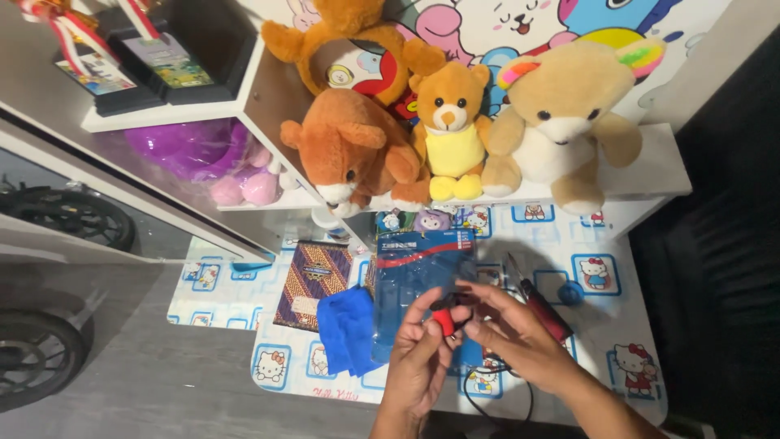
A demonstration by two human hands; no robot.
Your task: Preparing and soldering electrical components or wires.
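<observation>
left hand (418,345): fingertips pinched on small red part (444,319), held above the mat
right hand (508,329): fingers closed on the same part from the other side
blue plastic package (418,284): flat, rectangular, red stripe near top, just behind hands
blue cloth (348,329): left of package, touching
patterned booklet (314,283): dark, further left
red-handled tool (543,310): right of hands
cartoon mat (617,325): under everything

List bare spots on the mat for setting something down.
Free: the mat right of the red-handled tool, and its left strip below the patterned book. Crowded: the middle, with blue cloth, blue packet and both hands.
</observation>
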